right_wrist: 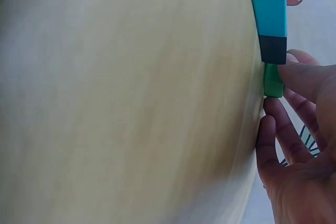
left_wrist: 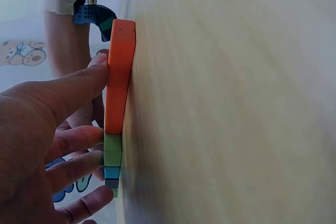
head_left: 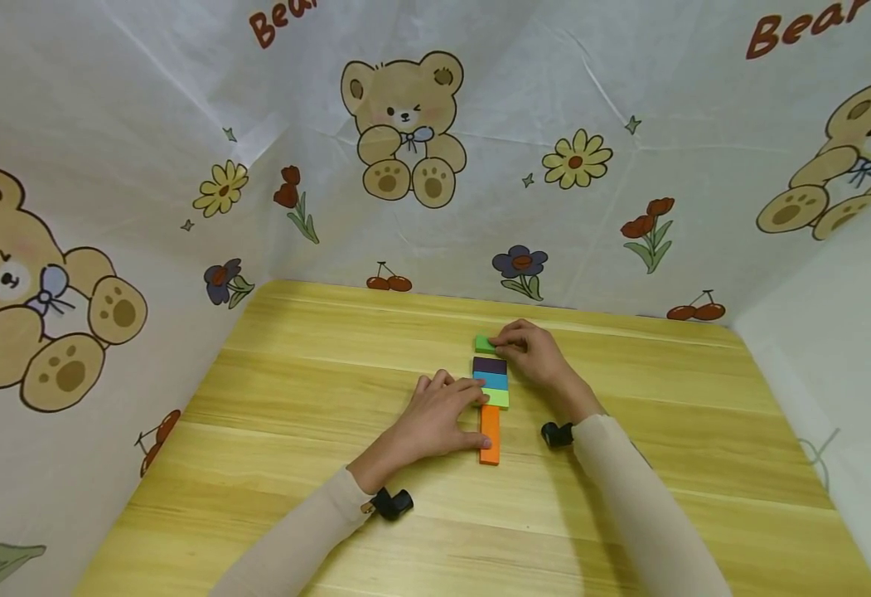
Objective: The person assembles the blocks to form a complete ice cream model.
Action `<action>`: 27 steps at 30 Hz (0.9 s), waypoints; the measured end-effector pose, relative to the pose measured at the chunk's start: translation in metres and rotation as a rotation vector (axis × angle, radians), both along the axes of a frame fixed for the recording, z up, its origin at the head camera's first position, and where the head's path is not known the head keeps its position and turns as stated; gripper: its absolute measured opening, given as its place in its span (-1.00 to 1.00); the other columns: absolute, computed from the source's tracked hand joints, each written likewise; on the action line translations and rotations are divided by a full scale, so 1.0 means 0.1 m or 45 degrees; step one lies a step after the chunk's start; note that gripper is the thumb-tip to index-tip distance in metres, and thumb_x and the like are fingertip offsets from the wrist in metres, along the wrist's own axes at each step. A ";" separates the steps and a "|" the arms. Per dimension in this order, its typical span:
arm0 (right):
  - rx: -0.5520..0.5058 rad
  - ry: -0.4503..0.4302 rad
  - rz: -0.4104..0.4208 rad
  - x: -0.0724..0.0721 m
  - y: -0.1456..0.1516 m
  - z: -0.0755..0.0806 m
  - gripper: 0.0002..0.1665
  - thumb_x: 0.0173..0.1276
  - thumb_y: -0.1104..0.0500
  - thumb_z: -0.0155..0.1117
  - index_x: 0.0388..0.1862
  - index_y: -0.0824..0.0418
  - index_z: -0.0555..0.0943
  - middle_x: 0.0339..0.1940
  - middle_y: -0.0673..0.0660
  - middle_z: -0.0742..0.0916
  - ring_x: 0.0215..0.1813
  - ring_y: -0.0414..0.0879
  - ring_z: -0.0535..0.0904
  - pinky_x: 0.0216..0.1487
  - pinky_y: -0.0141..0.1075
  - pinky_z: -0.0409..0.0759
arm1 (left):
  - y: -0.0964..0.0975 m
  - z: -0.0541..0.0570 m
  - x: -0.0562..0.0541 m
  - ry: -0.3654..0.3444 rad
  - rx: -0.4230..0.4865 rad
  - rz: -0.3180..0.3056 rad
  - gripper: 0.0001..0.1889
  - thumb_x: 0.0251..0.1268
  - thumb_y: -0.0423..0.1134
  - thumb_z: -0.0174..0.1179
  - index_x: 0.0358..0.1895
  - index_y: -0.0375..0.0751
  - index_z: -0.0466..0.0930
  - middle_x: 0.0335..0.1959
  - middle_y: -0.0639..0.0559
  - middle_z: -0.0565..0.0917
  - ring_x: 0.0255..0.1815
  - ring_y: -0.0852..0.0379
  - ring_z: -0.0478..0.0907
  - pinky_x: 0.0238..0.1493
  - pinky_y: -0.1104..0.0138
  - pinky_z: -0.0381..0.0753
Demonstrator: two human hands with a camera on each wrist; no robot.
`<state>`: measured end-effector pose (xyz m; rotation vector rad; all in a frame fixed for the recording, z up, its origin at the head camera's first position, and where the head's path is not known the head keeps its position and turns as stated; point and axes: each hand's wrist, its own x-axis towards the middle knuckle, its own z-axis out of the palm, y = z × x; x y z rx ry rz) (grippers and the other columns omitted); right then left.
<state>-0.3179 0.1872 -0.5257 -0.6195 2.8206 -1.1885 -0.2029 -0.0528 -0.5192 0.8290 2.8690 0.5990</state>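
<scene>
Several flat coloured blocks lie in a column on the table. An orange block (head_left: 490,452) points lengthwise toward me, and beyond it lie a light green block (head_left: 498,399), a blue block (head_left: 496,381) and a dark purple block (head_left: 490,365), side by side and crosswise. My left hand (head_left: 435,419) spreads over their left side, thumb on the orange block and fingertips at the light green and blue ones. At the far end, a short gap past the purple block, my right hand (head_left: 535,352) pinches the right end of a green block (head_left: 483,344).
The wooden table (head_left: 293,497) meets a white cloth backdrop (head_left: 517,108) with bears and flowers just beyond the blocks. Similar cloth walls stand at left and right. Black wrist cameras (head_left: 392,503) sit at both sleeve cuffs, close over the table.
</scene>
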 end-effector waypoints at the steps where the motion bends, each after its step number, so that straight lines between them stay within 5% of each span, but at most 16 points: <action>1: 0.011 0.001 0.002 0.01 0.00 0.00 -0.77 0.54 0.29 0.39 0.09 0.21 0.85 0.14 0.19 0.75 0.25 0.16 0.67 0.37 0.09 0.65 | 0.00 0.00 0.00 -0.001 0.000 0.000 -0.31 0.22 0.43 0.44 0.36 0.27 0.65 0.63 0.27 0.46 0.21 0.10 0.36 0.12 0.18 0.16; 27: 0.052 0.010 0.014 0.07 0.02 0.00 -0.75 0.56 0.25 0.37 0.12 0.18 0.85 0.13 0.18 0.77 0.25 0.14 0.68 0.39 0.10 0.62 | -0.01 0.04 0.02 0.003 0.024 -0.010 -0.32 0.22 0.40 0.45 0.35 0.22 0.66 0.62 0.21 0.48 0.20 0.07 0.37 0.12 0.17 0.17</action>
